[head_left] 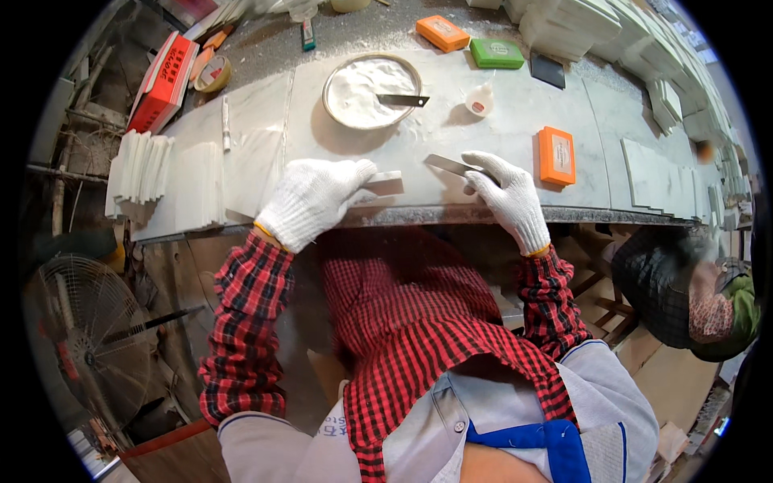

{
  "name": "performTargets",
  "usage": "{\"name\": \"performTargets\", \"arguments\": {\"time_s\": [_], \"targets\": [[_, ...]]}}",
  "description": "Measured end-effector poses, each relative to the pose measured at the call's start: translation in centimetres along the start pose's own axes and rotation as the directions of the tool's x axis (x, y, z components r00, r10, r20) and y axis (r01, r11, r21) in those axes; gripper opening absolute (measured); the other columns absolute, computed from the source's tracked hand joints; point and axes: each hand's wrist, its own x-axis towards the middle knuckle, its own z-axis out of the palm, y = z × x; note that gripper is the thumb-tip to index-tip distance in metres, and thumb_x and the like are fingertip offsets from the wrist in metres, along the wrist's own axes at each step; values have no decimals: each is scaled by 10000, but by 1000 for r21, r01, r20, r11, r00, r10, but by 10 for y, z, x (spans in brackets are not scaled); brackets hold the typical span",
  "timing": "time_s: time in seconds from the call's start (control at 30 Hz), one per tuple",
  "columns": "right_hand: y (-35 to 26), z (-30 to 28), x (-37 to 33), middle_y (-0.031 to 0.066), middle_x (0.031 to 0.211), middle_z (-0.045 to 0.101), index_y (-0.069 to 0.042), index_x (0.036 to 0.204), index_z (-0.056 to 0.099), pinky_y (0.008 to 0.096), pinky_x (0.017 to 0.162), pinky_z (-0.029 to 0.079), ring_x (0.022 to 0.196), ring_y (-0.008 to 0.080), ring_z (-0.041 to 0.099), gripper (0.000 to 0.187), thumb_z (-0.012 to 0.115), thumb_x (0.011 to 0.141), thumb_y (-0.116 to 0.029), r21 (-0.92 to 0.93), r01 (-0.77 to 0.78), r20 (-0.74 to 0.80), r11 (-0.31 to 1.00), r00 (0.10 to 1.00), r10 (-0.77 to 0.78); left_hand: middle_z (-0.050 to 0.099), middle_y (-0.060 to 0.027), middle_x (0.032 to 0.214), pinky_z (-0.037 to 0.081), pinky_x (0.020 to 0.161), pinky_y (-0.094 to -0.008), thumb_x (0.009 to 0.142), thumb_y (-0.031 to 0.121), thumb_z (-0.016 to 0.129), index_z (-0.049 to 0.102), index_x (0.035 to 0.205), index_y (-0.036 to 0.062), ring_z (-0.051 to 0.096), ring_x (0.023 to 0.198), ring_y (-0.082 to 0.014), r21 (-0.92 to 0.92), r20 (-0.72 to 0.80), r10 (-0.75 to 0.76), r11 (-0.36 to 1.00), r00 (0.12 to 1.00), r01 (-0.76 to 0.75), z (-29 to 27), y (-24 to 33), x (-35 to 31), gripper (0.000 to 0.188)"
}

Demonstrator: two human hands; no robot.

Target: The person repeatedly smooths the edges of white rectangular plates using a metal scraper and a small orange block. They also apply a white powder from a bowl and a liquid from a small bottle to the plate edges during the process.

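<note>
Stone strip (382, 185), a small pale bar, lies at the near edge of the grey workbench (515, 105), pinned under the gloved left hand (310, 201); well to the left of it stand ranks of white tiles (141, 167) on edge, with a red box (165, 80) and a roll of tape (213, 74) behind them; the left hand is curled over the strip's near end, fingers closed down on it and thumb stretched along its top, so it has a firm hold rather than a loose rest; judging from this, the strip would be best kept flat and square to the bench edge, with pressure straight down so it cannot skate on the dusty surface; farther back, between the two hands, a round metal bowl (371, 90) holds white paste or powder with a second blade (403, 100) resting in it, and a small white cup (480, 100) stands just beside; the right hand (509, 197) is closed round the handle of a flat metal scraper (449, 166), whose blade points left toward the strip but is apart from it; a shallow blade angle and a steady wrist would seem wise here, since a steep one could chip the edge; to the right lies an orange block (556, 154), with another orange one (442, 33) and a green one (497, 53) at the back; more stacked tiles (656, 173) line the far right, where another person (700, 298) bends low beside the bench.
</note>
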Motion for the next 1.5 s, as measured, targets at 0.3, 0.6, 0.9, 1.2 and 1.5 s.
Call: {"name": "performTargets", "arguments": {"time_s": [0.3, 0.6, 0.9, 1.2, 1.5], "targets": [[5, -21, -5, 158, 895, 711, -44, 1043, 722, 361, 759, 536, 819, 314, 695, 227, 654, 945, -237, -419, 165, 71, 893, 986, -149, 724, -86, 892, 566, 686, -411, 836, 81, 674, 705, 1084, 187, 715, 786, -303, 56, -27, 224, 973, 974, -222, 20, -22, 4, 272], [-28, -17, 20, 20, 852, 649, -10, 1160, 674, 248, 675, 493, 742, 85, 572, 281, 614, 1027, -251, 127, -63, 427, 990, 904, 3, 728, -72, 957, 564, 770, -398, 806, 80, 690, 718, 1081, 197, 708, 891, -294, -76, 63, 41, 996, 997, -36, 25, -24, 8, 301], [-38, 44, 60, 40, 901, 686, -19, 1106, 722, 286, 750, 507, 811, 117, 594, 260, 698, 977, -243, 3, 361, 542, 933, 783, -305, 732, -103, 907, 569, 735, -397, 794, 57, 681, 757, 1070, 157, 712, 823, -304, 0, -58, -34, 999, 998, 34, 46, -24, 3, 303], [-39, 35, 53, 75, 894, 701, -36, 1051, 738, 314, 780, 524, 817, 155, 629, 242, 691, 976, -261, -133, 416, 528, 899, 798, -291, 749, -78, 943, 566, 798, -383, 791, 87, 733, 766, 1133, 207, 717, 866, -274, -76, 49, -56, 995, 997, 60, 45, -24, 2, 364], [-41, 50, 66, 77, 899, 715, -42, 1043, 738, 325, 774, 527, 806, 178, 646, 245, 697, 971, -273, -102, 460, 548, 882, 766, -337, 748, -77, 932, 566, 772, -388, 822, 110, 709, 774, 1092, 188, 718, 847, -274, -103, -38, -70, 993, 997, 66, 49, -25, 7, 289]]}}
